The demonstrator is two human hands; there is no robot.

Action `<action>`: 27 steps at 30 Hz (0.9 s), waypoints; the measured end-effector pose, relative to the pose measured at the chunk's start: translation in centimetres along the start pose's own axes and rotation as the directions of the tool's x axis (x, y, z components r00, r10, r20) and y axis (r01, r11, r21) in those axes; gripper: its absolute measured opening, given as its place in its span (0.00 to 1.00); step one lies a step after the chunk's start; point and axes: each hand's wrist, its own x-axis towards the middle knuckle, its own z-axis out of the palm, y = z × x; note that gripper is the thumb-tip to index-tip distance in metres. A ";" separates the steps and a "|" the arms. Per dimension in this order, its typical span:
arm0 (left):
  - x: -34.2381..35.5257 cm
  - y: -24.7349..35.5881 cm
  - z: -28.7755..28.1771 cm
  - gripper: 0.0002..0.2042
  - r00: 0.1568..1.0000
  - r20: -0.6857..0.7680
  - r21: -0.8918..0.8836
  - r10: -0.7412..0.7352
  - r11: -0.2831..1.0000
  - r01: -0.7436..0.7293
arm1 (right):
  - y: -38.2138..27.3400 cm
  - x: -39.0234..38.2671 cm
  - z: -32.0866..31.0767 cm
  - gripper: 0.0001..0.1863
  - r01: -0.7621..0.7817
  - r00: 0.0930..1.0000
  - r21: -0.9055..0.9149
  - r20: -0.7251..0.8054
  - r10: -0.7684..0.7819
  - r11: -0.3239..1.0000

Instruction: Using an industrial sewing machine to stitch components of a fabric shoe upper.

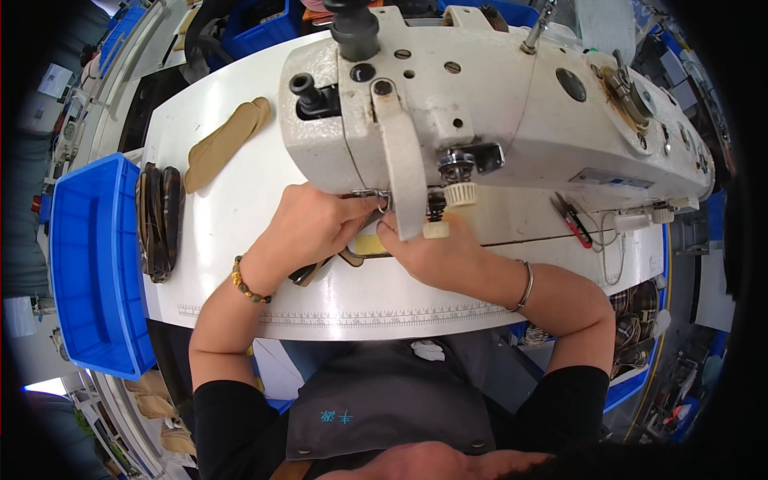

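Apparently midway with stitching unfinished, pinching a narrow dark fabric piece [306,273], already under the white metal sewing machine [512,120], between fingers of the left hand [306,222], with grip unclear in the right hand [436,254].

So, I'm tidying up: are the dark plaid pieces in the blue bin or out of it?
Out: the dark plaid pieces lie at the white table's left edge, beside the blue bin.
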 end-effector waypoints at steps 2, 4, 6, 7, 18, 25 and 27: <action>0.1 0.5 -0.1 0.09 1.000 -0.006 -0.004 -0.016 1.000 0.016 | -0.3 0.2 -1.4 0.11 -0.030 0.997 -0.030 0.068 0.032 0.999; 0.2 1.0 -0.1 0.09 0.999 -0.014 -0.007 -0.034 0.999 0.034 | -0.4 0.1 -1.6 0.11 -0.051 0.995 -0.095 0.084 0.059 0.994; 0.3 1.3 -0.1 0.09 0.999 -0.039 -0.013 -0.032 0.999 0.032 | -0.2 0.1 -1.3 0.12 -0.043 0.998 -0.050 0.045 0.045 0.998; 0.3 1.3 -0.1 0.09 0.999 -0.042 -0.014 -0.030 0.999 0.030 | 0.0 0.1 -1.2 0.13 -0.035 0.999 -0.006 0.006 0.035 0.999; 0.2 1.7 0.6 0.08 0.995 -0.020 0.004 -0.095 0.995 0.095 | 0.5 0.1 0.2 0.20 0.046 0.999 -0.029 -0.002 -0.046 0.999; 0.5 2.0 0.9 0.05 0.991 -0.019 0.025 -0.131 0.991 0.132 | 0.6 0.5 -0.8 0.18 -0.060 0.998 0.114 -0.022 0.063 0.992; 0.5 1.9 1.0 0.04 0.990 -0.031 0.014 -0.139 0.990 0.140 | 0.6 0.4 -0.6 0.17 -0.057 0.998 0.101 -0.020 0.059 0.993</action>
